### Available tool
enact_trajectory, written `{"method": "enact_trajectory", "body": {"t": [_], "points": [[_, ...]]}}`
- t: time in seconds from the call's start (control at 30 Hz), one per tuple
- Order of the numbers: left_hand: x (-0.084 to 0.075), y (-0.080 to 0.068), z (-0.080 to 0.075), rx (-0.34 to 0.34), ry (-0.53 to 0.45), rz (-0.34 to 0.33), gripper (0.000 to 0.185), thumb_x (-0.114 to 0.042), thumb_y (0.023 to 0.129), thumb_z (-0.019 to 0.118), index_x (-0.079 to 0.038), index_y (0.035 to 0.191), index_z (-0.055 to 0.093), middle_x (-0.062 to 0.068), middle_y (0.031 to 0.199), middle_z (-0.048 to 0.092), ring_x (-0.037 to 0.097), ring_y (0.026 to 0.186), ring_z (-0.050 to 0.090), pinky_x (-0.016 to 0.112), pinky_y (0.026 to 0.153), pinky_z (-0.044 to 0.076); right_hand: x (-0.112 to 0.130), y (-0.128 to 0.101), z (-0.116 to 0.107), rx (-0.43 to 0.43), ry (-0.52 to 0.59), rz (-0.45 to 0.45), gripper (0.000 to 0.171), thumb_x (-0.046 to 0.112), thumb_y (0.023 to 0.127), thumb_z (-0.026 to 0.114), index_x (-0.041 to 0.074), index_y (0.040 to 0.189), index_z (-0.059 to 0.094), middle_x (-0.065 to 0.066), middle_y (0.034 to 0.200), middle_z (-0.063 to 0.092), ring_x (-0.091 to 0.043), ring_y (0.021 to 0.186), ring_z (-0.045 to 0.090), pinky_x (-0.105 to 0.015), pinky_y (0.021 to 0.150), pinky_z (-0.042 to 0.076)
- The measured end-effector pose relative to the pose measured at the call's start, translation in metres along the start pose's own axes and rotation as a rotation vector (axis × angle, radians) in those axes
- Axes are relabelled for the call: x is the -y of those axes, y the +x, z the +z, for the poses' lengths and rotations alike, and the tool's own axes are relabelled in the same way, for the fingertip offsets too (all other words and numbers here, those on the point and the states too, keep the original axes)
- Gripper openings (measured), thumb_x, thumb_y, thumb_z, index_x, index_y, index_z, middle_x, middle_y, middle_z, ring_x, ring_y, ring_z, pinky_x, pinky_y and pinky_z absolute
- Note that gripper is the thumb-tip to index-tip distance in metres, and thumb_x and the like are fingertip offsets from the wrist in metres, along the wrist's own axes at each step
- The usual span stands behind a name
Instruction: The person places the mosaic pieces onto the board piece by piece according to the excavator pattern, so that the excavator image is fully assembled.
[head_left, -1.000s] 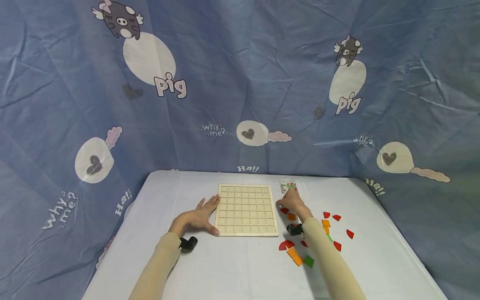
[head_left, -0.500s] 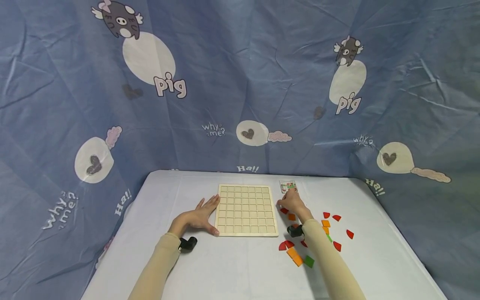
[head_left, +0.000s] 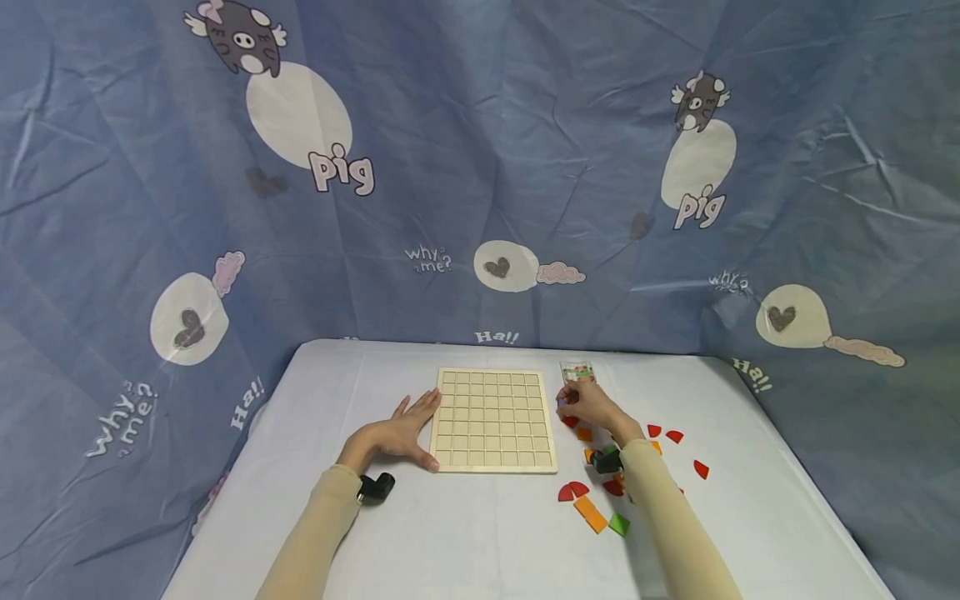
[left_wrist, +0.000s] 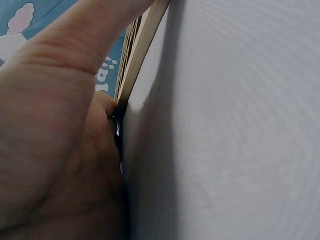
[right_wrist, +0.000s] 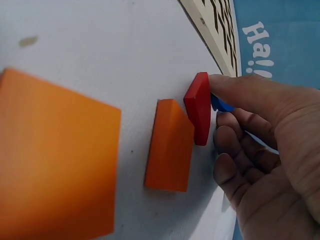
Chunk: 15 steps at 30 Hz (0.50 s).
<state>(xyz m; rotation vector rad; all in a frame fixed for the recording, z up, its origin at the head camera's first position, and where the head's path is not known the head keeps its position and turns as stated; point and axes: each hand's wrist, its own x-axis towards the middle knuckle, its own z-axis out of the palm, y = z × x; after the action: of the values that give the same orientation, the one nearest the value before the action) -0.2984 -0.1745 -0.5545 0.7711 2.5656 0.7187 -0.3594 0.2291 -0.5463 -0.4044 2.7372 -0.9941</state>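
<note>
Head | left grip (head_left: 393, 433) flat against board (head_left: 492, 419) | right grip (head_left: 592, 405) apparently pinching blue piece (right_wrist: 221, 104)

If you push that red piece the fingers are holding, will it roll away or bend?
Probably neither. The red piece looks like a thick flat block with straight edges, so it would likely slide rather than roll. It seems stiff, like painted wood, and small enough for the right hand to lift easily with its fingertips.
</note>
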Motion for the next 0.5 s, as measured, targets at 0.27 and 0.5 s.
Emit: {"method": "enact_trajectory", "body": {"t": [0.27, 0.5], "points": [[0.0020, 0.0009, 0.0006, 0.006, 0.005, 0.009, 0.136, -0.057, 0.063, 0.083, 0.000, 0.154, -0.001, 0.014, 0.163, -0.007, 0.031, 0.151, -0.006, 0.056, 0.120, -0.010, 0.0006, -0.0007, 0.0003, -0.021, -0.025, -0.026, 0.024, 0.014, 0.079, 0.079, 0.006, 0.098, 0.068, -0.003, 0.086, 0.064, -0.013, 0.077, 0.055, -0.025, 0.068, 0.050], [0.0021, 0.0014, -0.0002, 0.010, 0.006, 0.000, 0.137, -0.057, 0.062, 0.083, -0.001, 0.154, 0.000, 0.013, 0.163, -0.007, 0.030, 0.151, -0.006, 0.055, 0.120, -0.011, 0.0011, -0.0024, -0.0008, -0.016, -0.007, -0.025, 0.021, 0.013, 0.079, 0.079, 0.006, 0.096, 0.069, -0.003, 0.085, 0.064, -0.014, 0.076, 0.056, -0.026, 0.068, 0.050]]}}
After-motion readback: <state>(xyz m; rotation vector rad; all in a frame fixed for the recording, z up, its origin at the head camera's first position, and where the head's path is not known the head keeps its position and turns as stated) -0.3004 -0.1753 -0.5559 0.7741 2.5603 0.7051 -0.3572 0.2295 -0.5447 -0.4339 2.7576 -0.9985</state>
